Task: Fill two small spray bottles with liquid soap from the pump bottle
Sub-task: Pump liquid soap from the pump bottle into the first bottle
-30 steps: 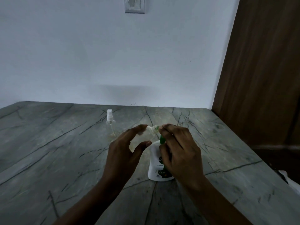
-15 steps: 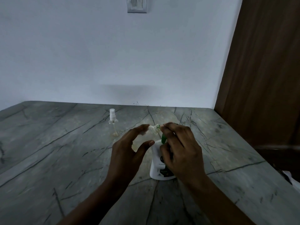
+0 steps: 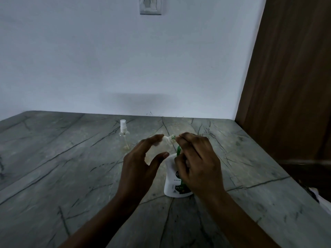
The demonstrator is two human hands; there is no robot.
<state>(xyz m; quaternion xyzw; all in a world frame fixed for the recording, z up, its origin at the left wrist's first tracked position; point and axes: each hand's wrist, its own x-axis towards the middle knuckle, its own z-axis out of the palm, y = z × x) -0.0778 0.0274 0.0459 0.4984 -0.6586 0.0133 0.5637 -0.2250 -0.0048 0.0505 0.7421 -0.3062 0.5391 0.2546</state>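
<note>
**Tilted bottle mouth sits at the pump spout**

At frame centre the left hand [image 3: 143, 165] pinches a clear small spray bottle [image 3: 169, 140] between forefinger and thumb. The bottle is tilted, its mouth pointing right, just at the spout. The right hand [image 3: 197, 163] curls its fingers over the head of the pump bottle [image 3: 172, 181], which stands upright on the tabletop [image 3: 62, 167]. The second spray bottle [image 3: 124, 136], capped, stands left of centre, nearer the left hand.

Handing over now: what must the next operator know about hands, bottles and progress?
Left hand holds the small spray bottle, uncapped and tilted, mouth at the pump spout.
Right hand grips the green head of the pump bottle, which stands on the counter.
Second spray bottle stands capped, behind and left.
Done: first bottle lined up; fill level unreadable.
To do: pump, recap, then fill the second.
</note>
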